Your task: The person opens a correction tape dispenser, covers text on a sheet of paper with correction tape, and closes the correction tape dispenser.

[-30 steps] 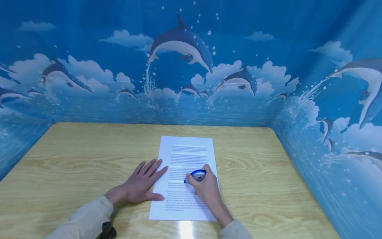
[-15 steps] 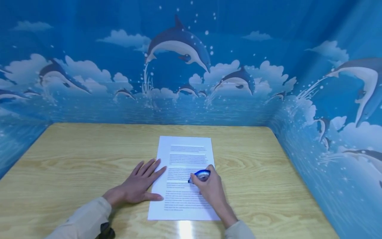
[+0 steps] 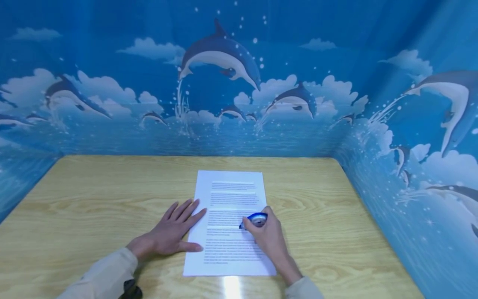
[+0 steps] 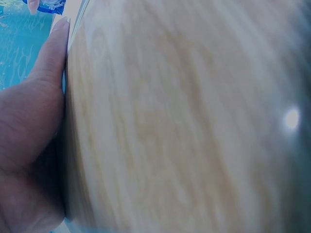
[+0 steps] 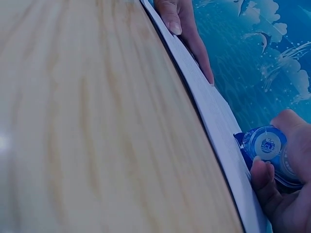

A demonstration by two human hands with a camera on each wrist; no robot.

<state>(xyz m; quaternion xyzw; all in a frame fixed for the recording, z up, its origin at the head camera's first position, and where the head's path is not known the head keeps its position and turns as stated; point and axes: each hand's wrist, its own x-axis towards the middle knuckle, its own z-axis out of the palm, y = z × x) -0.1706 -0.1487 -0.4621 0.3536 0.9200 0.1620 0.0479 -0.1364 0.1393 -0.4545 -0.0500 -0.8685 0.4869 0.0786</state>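
Note:
A printed sheet of paper (image 3: 231,199) lies on the wooden table, its text in several paragraphs. My left hand (image 3: 169,232) rests flat with fingers spread, the fingertips and thumb on the sheet's left edge. Between thumb and fingers my right hand (image 3: 270,236) grips a blue correction tape dispenser (image 3: 257,218), its tip down at a line of text in the middle of the page. The right wrist view shows the round, clear-sided body of the correction tape (image 5: 267,145) with its tip at the paper (image 5: 214,121). Part of the dispenser is hidden behind the fingers.
The wood-grain table (image 3: 112,187) extends around the sheet on all sides. A blue curtain (image 3: 149,137) printed with dolphins borders its back and sides. A bright light reflection shows at the near edge below the paper.
My right hand has slid the correction tape a short way to the right along the line of text. The left hand stays in place on the paper.

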